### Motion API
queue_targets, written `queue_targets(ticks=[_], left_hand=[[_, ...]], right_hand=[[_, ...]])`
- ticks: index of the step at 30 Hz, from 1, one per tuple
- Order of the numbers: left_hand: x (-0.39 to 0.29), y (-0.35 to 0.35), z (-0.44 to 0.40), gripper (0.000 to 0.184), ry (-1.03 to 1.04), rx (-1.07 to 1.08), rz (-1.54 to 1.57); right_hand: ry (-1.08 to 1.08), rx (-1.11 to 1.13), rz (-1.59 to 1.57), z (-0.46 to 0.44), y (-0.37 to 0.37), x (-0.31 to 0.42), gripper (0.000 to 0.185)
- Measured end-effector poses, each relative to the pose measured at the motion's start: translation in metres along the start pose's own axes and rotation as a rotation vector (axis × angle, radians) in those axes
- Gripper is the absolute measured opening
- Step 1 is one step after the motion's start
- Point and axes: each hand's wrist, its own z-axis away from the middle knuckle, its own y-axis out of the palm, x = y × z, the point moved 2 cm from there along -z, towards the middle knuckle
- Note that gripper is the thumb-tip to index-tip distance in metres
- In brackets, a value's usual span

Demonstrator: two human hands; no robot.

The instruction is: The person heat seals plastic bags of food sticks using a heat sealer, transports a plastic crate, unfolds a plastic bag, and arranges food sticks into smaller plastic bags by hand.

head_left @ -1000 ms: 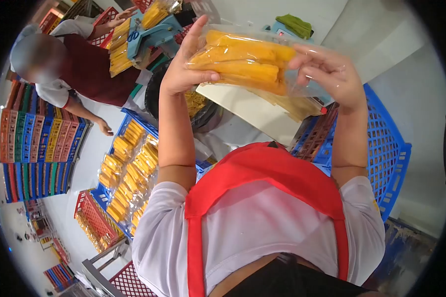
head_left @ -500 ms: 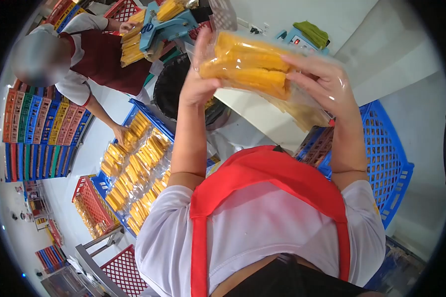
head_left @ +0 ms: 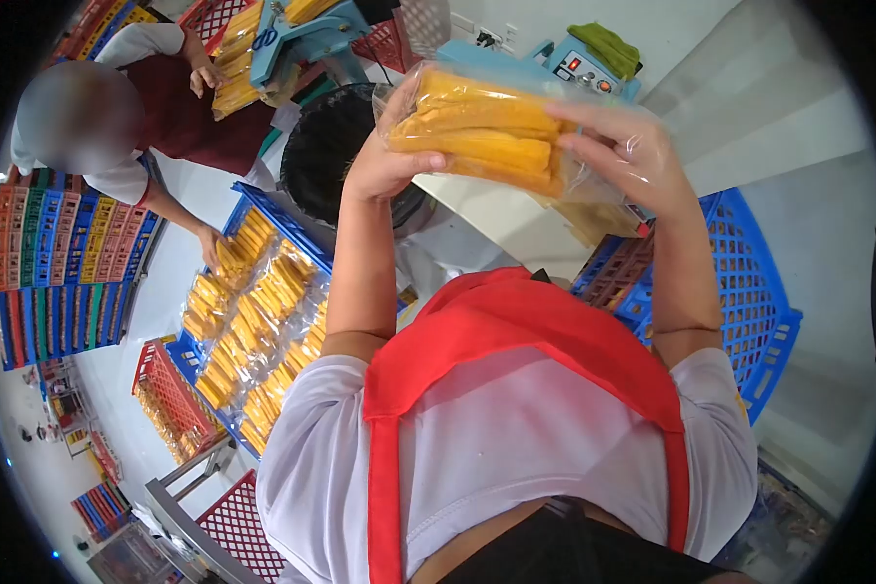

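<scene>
Between my two hands is a clear plastic bag of long yellow sticks [head_left: 482, 127], held up above a white tabletop. My left hand [head_left: 384, 161] grips the left end, its thumb across the front and its other fingers largely behind the bag. At the opposite end, my right hand [head_left: 628, 151] pinches the loose clear plastic next to the sticks, thumb and fingers bent around it. Just beyond the bag stands a light-blue machine [head_left: 579, 70] with switches and a dial, a green cloth [head_left: 605, 47] lying on top.
To the left, a co-worker [head_left: 180, 117] reaches into a blue crate [head_left: 331, 255] of bagged yellow sticks. A black-lined bin [head_left: 311, 161] stands between us. Another blue machine [head_left: 307, 44] holds more sticks. A blue crate [head_left: 735, 292] is by my right arm; stacked crates [head_left: 68, 234] line the far left.
The view has shifted slightly, showing more of the blue machine behind the bag. My hands still hold the bag, at a slightly different angle. The co-worker's upper hand has come away from the other machine's sticks.
</scene>
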Motion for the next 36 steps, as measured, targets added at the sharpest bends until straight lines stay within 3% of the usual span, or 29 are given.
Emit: queue_targets(ticks=[1,2,5,8,11,13,17,19,22,29,34,36], left_hand=[[-0.001,0.002,-0.001,0.089,-0.003,0.000,0.003],[-0.003,0.004,-0.003,0.090,-0.006,-0.012,-0.025],[-0.003,0.003,-0.004,0.092,0.000,-0.050,-0.037],[-0.004,0.004,-0.002,0.092,-0.013,-0.044,-0.028],[0.000,0.002,-0.002,0.091,-0.036,-0.010,-0.046],[0.002,0.001,-0.001,0.090,-0.034,-0.007,-0.057],[-0.002,-0.002,0.000,0.087,0.015,-0.056,-0.028],[-0.005,-0.007,0.007,0.086,0.039,-0.067,-0.035],[-0.014,-0.011,0.016,0.084,0.092,-0.157,0.021],[-0.023,-0.014,0.025,0.082,0.185,-0.060,-0.067],[-0.025,-0.013,0.032,0.086,0.173,-0.095,-0.067],[-0.022,-0.015,0.034,0.088,0.127,-0.094,-0.056]], right_hand=[[-0.167,-0.084,-0.011,0.000,0.001,-0.003,0.023],[-0.165,-0.084,-0.010,0.000,0.002,-0.007,0.023],[-0.096,-0.139,-0.125,0.000,-0.001,-0.010,0.025],[0.045,0.044,-0.076,0.000,0.000,-0.009,0.023],[0.059,0.013,-0.048,-0.002,0.010,-0.016,0.022],[-0.020,-0.153,-0.182,-0.004,0.013,-0.018,0.021],[0.065,-0.159,-0.155,-0.005,0.012,-0.024,0.018],[0.116,-0.319,-0.365,-0.001,0.005,-0.033,0.015],[0.164,-0.334,-0.633,0.004,-0.004,-0.043,0.013],[0.159,-0.274,-0.561,0.004,0.005,-0.040,0.014],[0.420,-0.143,-0.870,0.008,0.007,-0.028,0.011],[0.429,-0.148,-0.893,0.008,0.012,-0.029,0.011]])
